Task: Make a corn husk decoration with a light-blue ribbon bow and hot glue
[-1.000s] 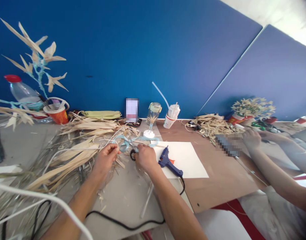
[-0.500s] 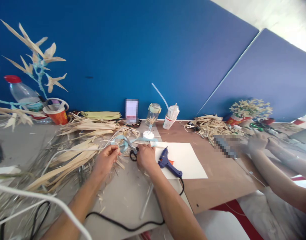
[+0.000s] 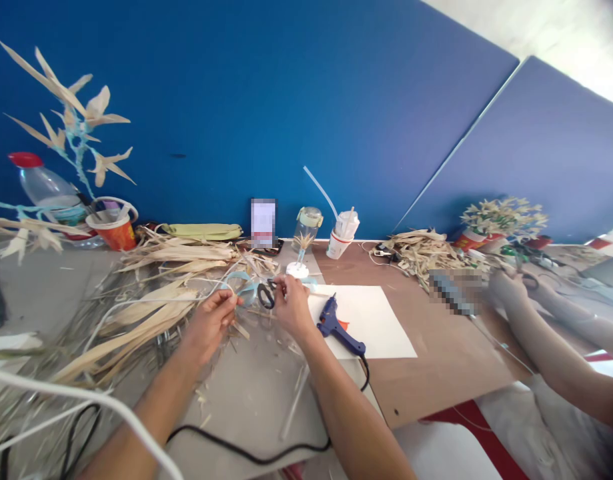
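Note:
My left hand is closed in a pinch, and a thin white wire curves into its fingertips. My right hand grips the black handles of a pair of scissors just above the table; their blades are hard to make out. Light blue ribbon lies in loops beyond both hands. Behind the right hand, a small husk flower stands upright on a white round base. A dark blue glue gun rests on white paper to the right.
Dried corn husks cover the left side. A phone, a jar and a paper cup line the blue partition. A black cord crosses the front. At the right, another person's hands work near a husk pile.
My right hand has picked up the scissors by their handles, raising and turning them. The left hand stays pinched in nearly the same place. The other person's hands have shifted slightly.

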Demonstrator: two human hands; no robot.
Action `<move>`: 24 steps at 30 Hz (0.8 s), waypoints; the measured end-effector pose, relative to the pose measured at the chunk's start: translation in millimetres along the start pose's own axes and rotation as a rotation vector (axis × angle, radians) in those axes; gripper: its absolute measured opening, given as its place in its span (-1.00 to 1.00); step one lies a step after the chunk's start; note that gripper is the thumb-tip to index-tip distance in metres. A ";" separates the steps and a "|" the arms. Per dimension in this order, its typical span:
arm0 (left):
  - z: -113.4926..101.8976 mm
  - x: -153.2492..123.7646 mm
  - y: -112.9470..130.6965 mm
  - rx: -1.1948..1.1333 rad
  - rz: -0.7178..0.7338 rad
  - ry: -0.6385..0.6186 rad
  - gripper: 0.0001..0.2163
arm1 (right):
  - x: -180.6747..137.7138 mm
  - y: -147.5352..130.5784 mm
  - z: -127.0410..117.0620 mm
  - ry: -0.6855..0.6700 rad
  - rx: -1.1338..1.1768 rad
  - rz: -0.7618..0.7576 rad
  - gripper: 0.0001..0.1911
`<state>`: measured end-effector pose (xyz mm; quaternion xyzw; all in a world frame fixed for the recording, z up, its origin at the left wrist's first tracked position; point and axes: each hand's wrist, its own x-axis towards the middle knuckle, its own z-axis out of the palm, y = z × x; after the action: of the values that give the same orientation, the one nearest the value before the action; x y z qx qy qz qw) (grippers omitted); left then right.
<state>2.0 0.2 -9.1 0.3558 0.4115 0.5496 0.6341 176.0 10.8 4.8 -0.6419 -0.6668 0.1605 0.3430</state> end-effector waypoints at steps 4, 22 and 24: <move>1.6 -2.8 6.8 -0.125 -0.071 -0.034 -0.77 | -8.1 -10.8 7.2 -0.108 0.171 -0.042 -0.73; 4.7 -4.6 9.6 -0.131 -0.079 -0.021 -0.77 | -19.7 -16.8 14.8 -0.530 0.372 -0.015 -0.47; 4.8 -4.6 9.0 -0.106 -0.086 -0.018 -0.76 | -15.0 -13.6 14.1 -0.524 0.448 0.045 -0.54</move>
<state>2.5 -3.0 1.5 0.3086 0.3910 0.5395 0.6788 155.7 -2.2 -0.1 -0.5021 -0.6659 0.4701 0.2888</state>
